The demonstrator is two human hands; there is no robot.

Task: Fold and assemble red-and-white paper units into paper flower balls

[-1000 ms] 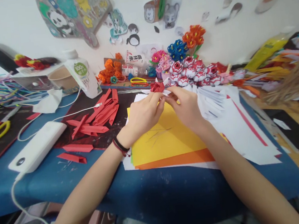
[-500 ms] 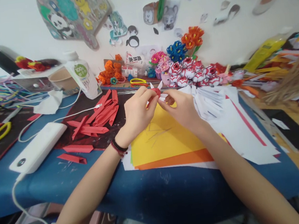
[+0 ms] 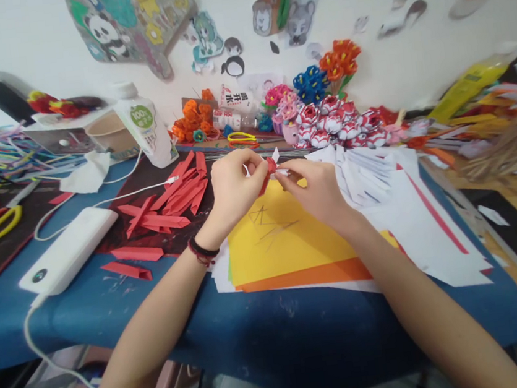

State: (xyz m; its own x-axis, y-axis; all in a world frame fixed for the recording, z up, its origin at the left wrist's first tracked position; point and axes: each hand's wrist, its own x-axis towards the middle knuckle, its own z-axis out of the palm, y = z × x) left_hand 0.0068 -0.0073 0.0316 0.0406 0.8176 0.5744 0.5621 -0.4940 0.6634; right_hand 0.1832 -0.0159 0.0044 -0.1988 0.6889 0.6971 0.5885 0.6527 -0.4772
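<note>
A small red and white paper flower is held between my two hands above a yellow sheet. My left hand pinches its red part between thumb and fingers. On the other side, my right hand has its thumb and fingertips closed on a white paper piece of it. Thin dark wires lie on the yellow sheet. Folded red paper strips are piled left of my left hand, and folded white strips lie right of my right hand.
A white power bank with a cable lies at the left, near scissors. A white bottle stands behind the red strips. Red and white paper flowers sit at the back. White sheets spread at the right.
The paper flower has turned and tilted between my fingers, so its white points face differently. The whole view has shifted slightly.
</note>
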